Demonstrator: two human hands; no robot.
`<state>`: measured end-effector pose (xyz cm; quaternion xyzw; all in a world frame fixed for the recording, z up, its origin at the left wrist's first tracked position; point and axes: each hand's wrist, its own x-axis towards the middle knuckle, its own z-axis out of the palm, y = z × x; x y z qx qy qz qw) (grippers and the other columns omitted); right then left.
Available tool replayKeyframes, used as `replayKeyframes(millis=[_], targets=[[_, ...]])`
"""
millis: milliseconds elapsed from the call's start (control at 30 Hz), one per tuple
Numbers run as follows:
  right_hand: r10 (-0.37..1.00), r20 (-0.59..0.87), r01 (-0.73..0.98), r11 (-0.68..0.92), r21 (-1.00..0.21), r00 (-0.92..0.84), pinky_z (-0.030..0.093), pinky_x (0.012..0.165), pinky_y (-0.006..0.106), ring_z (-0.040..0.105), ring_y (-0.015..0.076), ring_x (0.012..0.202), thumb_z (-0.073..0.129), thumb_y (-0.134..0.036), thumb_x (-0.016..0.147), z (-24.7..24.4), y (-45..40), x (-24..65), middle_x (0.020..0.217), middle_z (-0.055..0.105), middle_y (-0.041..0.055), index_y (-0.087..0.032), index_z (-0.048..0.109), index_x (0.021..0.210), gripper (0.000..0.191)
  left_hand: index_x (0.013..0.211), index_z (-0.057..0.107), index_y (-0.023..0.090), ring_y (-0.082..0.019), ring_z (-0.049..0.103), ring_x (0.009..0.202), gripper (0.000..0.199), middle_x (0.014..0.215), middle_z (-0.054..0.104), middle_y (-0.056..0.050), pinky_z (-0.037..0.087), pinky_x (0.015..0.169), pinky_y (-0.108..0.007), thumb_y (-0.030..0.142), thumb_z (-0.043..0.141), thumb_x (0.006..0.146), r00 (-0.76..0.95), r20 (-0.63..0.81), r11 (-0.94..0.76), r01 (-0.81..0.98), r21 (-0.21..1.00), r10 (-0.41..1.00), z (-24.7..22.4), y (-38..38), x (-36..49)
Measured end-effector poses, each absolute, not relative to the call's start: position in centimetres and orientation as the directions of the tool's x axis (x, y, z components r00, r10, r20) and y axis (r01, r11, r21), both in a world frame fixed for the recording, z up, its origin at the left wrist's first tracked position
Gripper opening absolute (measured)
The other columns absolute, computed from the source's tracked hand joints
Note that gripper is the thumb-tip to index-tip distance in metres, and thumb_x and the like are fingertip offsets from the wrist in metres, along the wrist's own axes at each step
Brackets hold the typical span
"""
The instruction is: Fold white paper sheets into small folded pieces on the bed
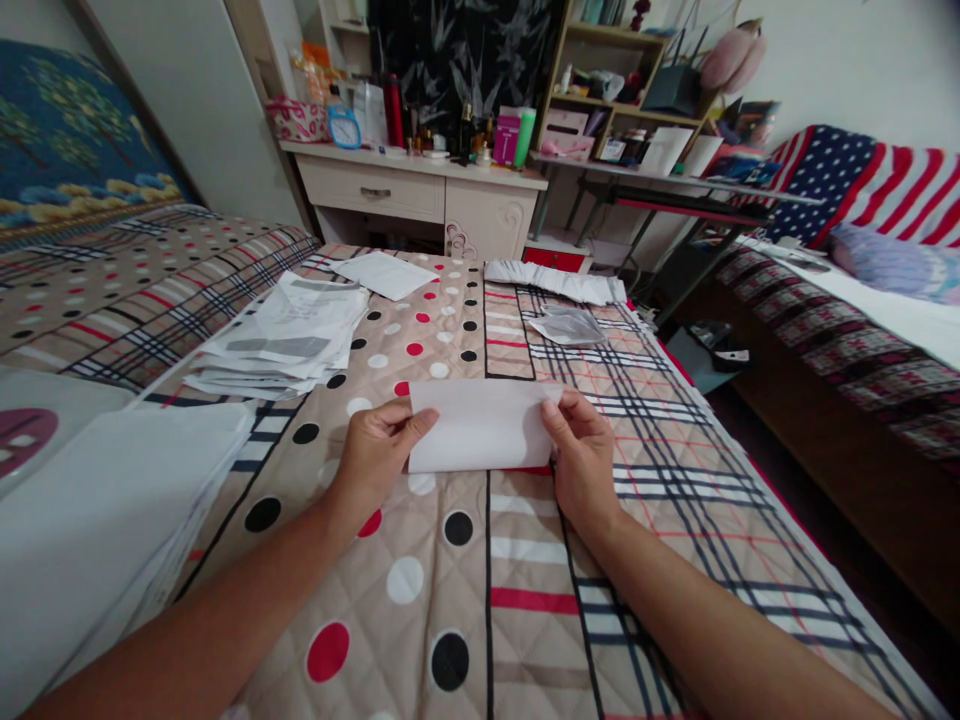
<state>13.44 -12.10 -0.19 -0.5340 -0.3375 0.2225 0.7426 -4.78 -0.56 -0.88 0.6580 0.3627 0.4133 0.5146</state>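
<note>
A white rectangular sheet of paper is stretched between my hands over the patterned quilt. My left hand pinches its left edge, thumb on top and fingers beneath. At the right edge, my right hand holds it the same way. Left of my left hand lies a loose stack of printed sheets. Beyond it is a flat white sheet. A clear plastic packet rests past my right hand, with a folded white strip behind it.
A large pile of white paper fills the near left. At the far end of the bed stands a dresser with bottles and a blue clock. A desk with shelves and a second bed are on the right.
</note>
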Motion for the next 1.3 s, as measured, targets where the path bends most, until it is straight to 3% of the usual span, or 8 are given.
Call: replayKeyframes(millis=[100,233,300,433,533,667,933,1300], targets=[[0.767,0.210,0.008,0.258,-0.966,0.606,0.044,0.083,0.034,0.056,0.0198,0.091,0.064,-0.037,0.085,-0.1,-12.4,13.2,0.095,0.065,0.0027,-0.025,0.070,0.083,0.014,0.059,0.065,0.015,-0.011,0.051,0.061,0.025,0.064,0.059,0.000,0.040,0.058,-0.023,0.035,0.073,0.072,0.369,0.157,-0.168,-0.004,0.986,0.916,-1.1,-0.5,-4.8],[0.783,0.257,0.092,0.250,-0.964,0.567,0.042,0.095,0.039,0.049,0.0259,0.120,0.066,-0.037,0.082,0.2,-12.4,13.1,0.133,0.056,0.0034,-0.023,0.073,0.071,0.019,0.074,0.073,0.017,-0.014,0.058,0.070,0.018,0.077,0.069,-0.002,0.046,0.068,-0.025,0.034,0.076,0.070,0.342,0.119,-0.082,-0.123,0.989,0.932,-1.7,-0.3,-4.7],[0.785,0.233,0.065,0.240,-0.969,0.574,0.044,0.093,0.039,0.047,0.0272,0.124,0.068,-0.037,0.080,0.1,-12.3,13.2,0.140,0.052,0.0029,-0.023,0.073,0.070,0.019,0.076,0.074,0.017,-0.014,0.060,0.072,0.018,0.077,0.070,-0.002,0.047,0.071,-0.026,0.033,0.077,0.069,0.347,0.112,-0.057,-0.165,0.985,0.931,-1.9,-0.2,-4.7],[0.847,0.053,-0.125,0.140,-0.982,0.529,0.046,0.071,0.032,0.059,0.0209,0.088,0.069,-0.039,0.080,-0.1,-12.2,13.2,0.103,0.068,0.0059,-0.023,0.075,0.083,0.017,0.083,0.076,0.017,-0.016,0.063,0.076,0.024,0.082,0.073,-0.003,0.048,0.073,-0.026,0.033,0.081,0.067,0.368,0.077,0.019,-0.249,0.968,0.927,-1.6,-0.3,-4.6],[0.853,0.115,-0.002,0.135,-0.991,0.508,0.041,0.063,0.028,0.053,0.0164,0.074,0.071,-0.036,0.078,0.1,-12.4,13.1,0.083,0.064,0.0030,-0.020,0.070,0.065,0.021,0.087,0.076,0.016,-0.014,0.061,0.068,0.032,0.079,0.072,-0.004,0.047,0.064,-0.024,0.039,0.082,0.065,0.368,0.002,0.105,-0.270,0.957,0.930,-1.0,-0.5,-4.7],[0.859,0.182,0.153,0.123,-0.981,0.479,0.036,0.057,0.027,0.049,0.0147,0.067,0.071,-0.036,0.077,0.6,-12.6,12.8,0.073,0.059,0.0022,-0.018,0.062,0.053,0.031,0.084,0.077,0.014,-0.013,0.058,0.063,0.040,0.078,0.073,-0.006,0.043,0.054,-0.022,0.044,0.084,0.059,0.289,-0.057,0.123,-0.216,0.969,0.956,-0.5,-0.5,-4.7],[0.791,0.058,-0.085,0.138,-0.987,0.609,0.040,0.057,0.026,0.052,0.0143,0.066,0.077,-0.037,0.070,0.1,-12.4,12.7,0.077,0.065,-0.0003,-0.022,0.067,0.069,0.018,0.082,0.077,0.015,-0.013,0.058,0.060,0.036,0.074,0.072,-0.005,0.041,0.052,-0.021,0.042,0.084,0.059,0.302,-0.024,0.066,-0.128,0.990,0.953,-0.6,-0.5,-4.7],[0.681,0.029,-0.113,0.164,-0.980,0.732,0.039,0.056,0.025,0.049,0.0121,0.061,0.083,-0.035,0.063,0.0,-12.5,13.1,0.067,0.062,-0.0013,-0.019,0.066,0.065,0.022,0.080,0.076,0.016,-0.013,0.061,0.066,0.025,0.078,0.072,-0.003,0.047,0.061,-0.022,0.036,0.081,0.066,0.387,0.032,0.017,-0.122,0.992,0.921,-1.1,-0.4,-5.2]])
